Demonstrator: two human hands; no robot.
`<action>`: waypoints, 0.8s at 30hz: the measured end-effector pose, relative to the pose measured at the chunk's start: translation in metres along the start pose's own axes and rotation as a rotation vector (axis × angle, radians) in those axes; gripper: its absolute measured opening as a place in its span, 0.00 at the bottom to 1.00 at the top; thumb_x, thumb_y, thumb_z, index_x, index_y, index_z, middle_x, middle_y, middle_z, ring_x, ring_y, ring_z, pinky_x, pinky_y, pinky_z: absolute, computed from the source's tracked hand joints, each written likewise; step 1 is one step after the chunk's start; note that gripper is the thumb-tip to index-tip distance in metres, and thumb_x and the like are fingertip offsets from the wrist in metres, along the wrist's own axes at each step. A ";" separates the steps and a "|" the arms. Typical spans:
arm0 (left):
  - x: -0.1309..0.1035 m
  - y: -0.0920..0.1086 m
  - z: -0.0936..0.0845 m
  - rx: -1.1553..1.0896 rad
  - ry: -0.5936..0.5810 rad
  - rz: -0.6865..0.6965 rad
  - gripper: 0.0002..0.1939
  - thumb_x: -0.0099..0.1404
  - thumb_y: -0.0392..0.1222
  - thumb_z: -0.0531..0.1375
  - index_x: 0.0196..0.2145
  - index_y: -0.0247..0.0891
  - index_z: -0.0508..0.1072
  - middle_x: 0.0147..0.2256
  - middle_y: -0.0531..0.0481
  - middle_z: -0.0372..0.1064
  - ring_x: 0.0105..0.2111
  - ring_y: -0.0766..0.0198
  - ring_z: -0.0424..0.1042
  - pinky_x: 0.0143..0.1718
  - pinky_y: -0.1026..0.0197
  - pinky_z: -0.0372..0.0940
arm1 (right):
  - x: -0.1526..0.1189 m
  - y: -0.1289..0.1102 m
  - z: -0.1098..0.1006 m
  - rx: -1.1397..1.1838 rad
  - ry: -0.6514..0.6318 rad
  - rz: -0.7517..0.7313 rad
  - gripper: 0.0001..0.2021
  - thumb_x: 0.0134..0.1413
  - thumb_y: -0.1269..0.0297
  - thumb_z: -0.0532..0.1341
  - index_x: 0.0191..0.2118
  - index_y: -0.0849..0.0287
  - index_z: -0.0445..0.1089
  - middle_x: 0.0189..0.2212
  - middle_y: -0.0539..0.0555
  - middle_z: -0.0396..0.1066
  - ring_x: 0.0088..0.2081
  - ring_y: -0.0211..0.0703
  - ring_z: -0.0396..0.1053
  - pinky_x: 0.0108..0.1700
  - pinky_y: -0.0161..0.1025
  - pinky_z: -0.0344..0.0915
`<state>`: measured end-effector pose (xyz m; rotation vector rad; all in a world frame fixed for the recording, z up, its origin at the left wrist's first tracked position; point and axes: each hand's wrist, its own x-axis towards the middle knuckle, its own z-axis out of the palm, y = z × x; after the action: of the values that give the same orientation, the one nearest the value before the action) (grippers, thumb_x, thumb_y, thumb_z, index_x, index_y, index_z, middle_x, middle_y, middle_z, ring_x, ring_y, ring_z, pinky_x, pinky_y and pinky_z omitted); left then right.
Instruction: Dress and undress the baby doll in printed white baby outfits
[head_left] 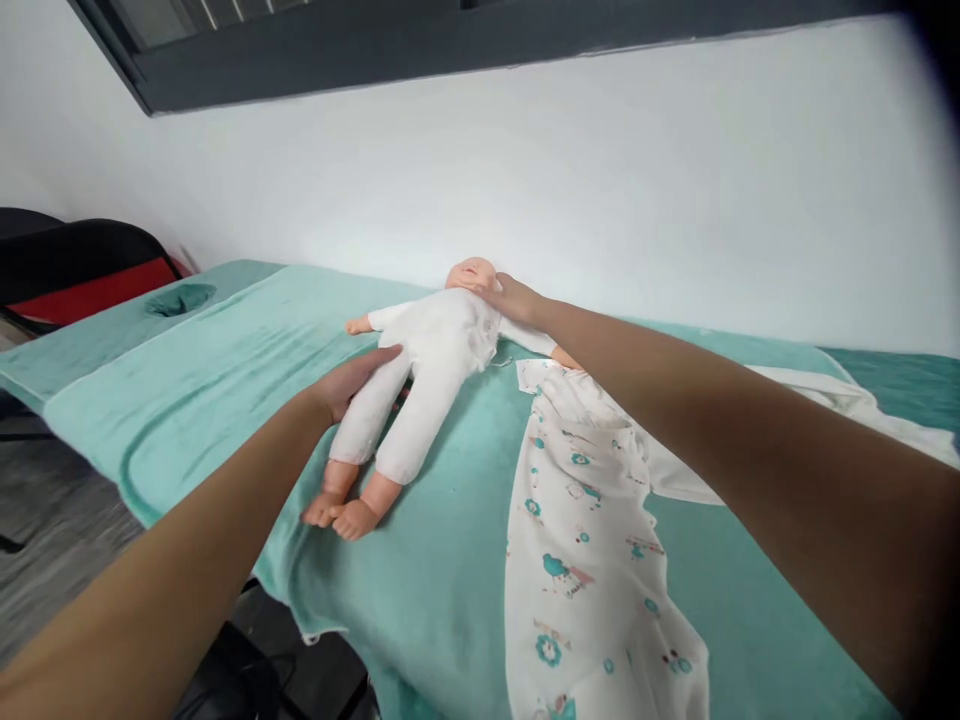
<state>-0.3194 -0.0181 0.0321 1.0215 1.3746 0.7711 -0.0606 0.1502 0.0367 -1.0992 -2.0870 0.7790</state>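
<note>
A baby doll [439, 335] in a white outfit lies on its back on a green cloth-covered bed [247, 380], its head near the wall and its bare feet toward the front left. My left hand [361, 378] rests at the doll's hip and upper leg, its fingers partly hidden beneath or behind the leg. My right hand [511, 298] is at the doll's neck and shoulder, just below the head, its fingertips partly hidden. Right of the doll, a white patterned baby garment [585, 540] lies spread out, partly under my right forearm in view.
A white cloth [832, 395] lies behind my right forearm. The white wall [525, 170] runs along the bed's far side, below a dark window frame [360, 50]. A black and red chair [90, 265] stands at the far left. Dark cables show beneath the bed's front edge.
</note>
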 end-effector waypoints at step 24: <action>-0.093 -0.004 0.281 0.807 -0.229 1.090 0.19 0.58 0.26 0.52 0.40 0.41 0.75 0.41 0.49 0.74 0.44 0.59 0.72 0.46 0.59 0.67 | -0.273 -0.017 -0.185 -0.720 -0.055 0.203 0.16 0.62 0.57 0.53 0.48 0.52 0.74 0.47 0.52 0.76 0.47 0.46 0.71 0.48 0.39 0.64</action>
<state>-0.0497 -0.1405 0.0428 2.5063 0.8339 0.8061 0.1927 -0.0550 0.0905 -1.6941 -2.3949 0.1176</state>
